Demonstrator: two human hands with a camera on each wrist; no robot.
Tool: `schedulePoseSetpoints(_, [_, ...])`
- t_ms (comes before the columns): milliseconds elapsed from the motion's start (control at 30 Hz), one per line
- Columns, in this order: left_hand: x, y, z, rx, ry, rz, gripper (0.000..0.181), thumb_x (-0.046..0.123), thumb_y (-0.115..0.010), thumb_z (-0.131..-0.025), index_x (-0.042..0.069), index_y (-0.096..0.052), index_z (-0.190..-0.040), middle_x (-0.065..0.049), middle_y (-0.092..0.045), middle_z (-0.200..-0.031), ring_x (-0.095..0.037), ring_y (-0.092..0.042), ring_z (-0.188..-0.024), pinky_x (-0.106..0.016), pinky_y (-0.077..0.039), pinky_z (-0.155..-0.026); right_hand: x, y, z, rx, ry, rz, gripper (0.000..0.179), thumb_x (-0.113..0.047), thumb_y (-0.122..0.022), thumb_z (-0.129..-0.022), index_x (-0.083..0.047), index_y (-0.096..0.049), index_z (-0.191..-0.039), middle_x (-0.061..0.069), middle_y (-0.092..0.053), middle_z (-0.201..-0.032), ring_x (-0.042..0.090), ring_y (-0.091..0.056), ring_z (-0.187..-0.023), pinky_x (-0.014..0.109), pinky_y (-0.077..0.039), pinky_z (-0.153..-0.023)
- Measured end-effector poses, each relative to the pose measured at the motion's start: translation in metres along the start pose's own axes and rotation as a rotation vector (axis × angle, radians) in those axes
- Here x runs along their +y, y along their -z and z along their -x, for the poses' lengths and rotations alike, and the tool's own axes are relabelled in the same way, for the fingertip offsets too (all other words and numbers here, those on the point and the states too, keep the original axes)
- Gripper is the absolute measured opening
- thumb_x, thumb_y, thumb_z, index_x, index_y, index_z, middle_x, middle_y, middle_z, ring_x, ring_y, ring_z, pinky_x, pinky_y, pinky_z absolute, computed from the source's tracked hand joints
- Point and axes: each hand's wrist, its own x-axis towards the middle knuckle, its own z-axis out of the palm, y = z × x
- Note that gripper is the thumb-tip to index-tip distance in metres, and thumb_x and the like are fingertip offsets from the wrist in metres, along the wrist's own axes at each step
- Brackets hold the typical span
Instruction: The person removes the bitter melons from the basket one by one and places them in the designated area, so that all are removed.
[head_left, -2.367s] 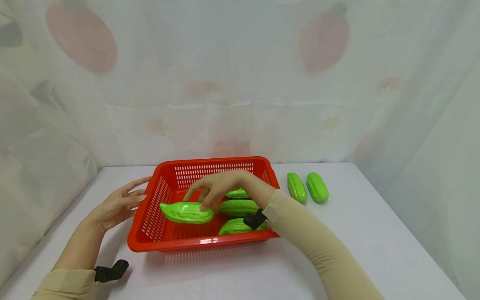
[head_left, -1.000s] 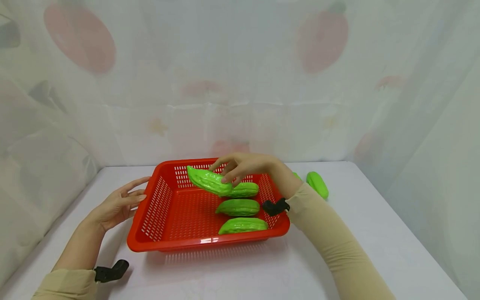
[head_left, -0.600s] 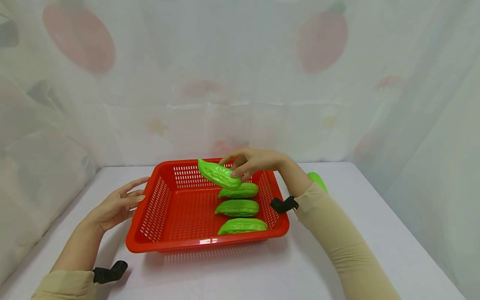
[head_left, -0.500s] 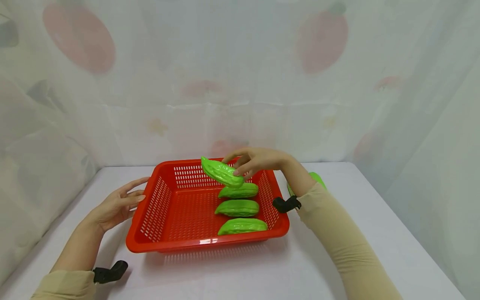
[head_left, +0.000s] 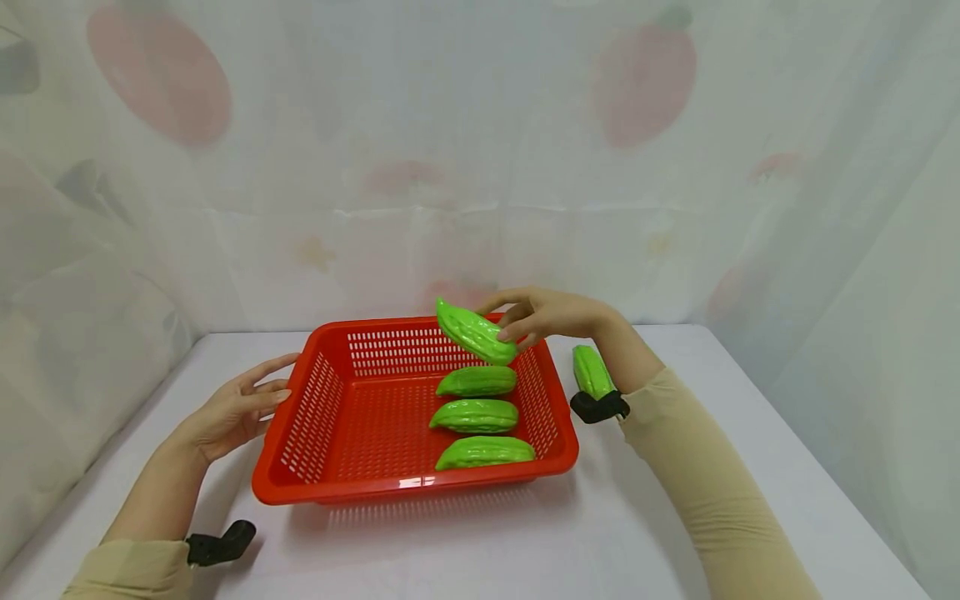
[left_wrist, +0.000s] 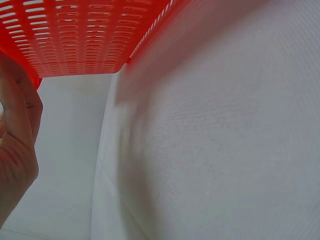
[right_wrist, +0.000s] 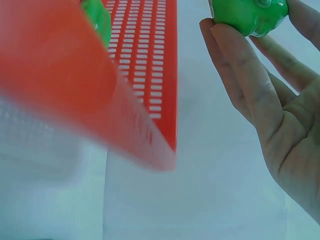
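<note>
My right hand (head_left: 543,315) pinches a bright green bitter melon (head_left: 476,333) near its blunt end, its pointed end tilted up to the left. It is held over the back right part of a red plastic basket (head_left: 360,490). In the right wrist view, thumb and fingers hold the bitter melon (right_wrist: 247,15) from both sides. Inside the basket, three more bitter melons lie in a column on the right: back (head_left: 477,381), middle (head_left: 475,415) and front (head_left: 486,452). My left hand (head_left: 236,412) touches the basket's left rim with loosely extended fingers.
On the white table (head_left: 450,558), right of the basket, lies another bitter melon (head_left: 591,369), partly behind the right wrist's black camera (head_left: 598,407). The right forearm covers the spot beyond it. A pale printed curtain (head_left: 480,167) stands behind the table.
My right hand has carried the bitter melon up from the basket's left middle toward its back right corner. The forearm now hides one bitter melon on the table. My left hand stays at the rim.
</note>
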Motion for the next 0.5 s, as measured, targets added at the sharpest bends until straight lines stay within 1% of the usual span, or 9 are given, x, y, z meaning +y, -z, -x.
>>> schedulePoseSetpoints(100, [0.0, 0.0, 0.001, -0.005, -0.004, 0.001, 0.049, 0.007, -0.041, -0.104, 0.027, -0.036, -0.149, 0.01, -0.071, -0.116, -0.008, -0.071, -0.099, -0.033, -0.061, -0.083, 0.003, 0.003, 0.006, 0.02, -0.009, 0.006, 0.046, -0.017, -0.062, -0.096, -0.023, -0.05, -0.14, 0.013, -0.06, -0.129, 0.022, -0.063, -0.113, 0.042, -0.058, -0.094])
schedulePoseSetpoints(267, [-0.001, 0.0, 0.002, -0.019, -0.011, 0.007, 0.049, 0.006, -0.04, -0.104, 0.026, -0.036, -0.149, 0.01, -0.071, -0.116, -0.008, -0.071, -0.099, -0.033, -0.061, -0.083, 0.008, 0.01, 0.017, 0.058, -0.039, 0.027, 0.047, -0.021, -0.062, -0.097, -0.025, -0.048, -0.141, 0.011, -0.06, -0.134, 0.023, -0.064, -0.114, 0.043, -0.057, -0.095])
schedulePoseSetpoints(500, [0.001, 0.001, 0.001, -0.013, -0.007, -0.005, 0.049, 0.007, -0.04, -0.104, 0.026, -0.035, -0.149, 0.01, -0.071, -0.116, -0.008, -0.071, -0.099, -0.032, -0.06, -0.083, 0.015, 0.019, 0.03, 0.118, -0.04, 0.008, 0.046, -0.021, -0.062, -0.097, -0.024, -0.048, -0.141, 0.012, -0.063, -0.129, 0.025, -0.065, -0.114, 0.045, -0.056, -0.097])
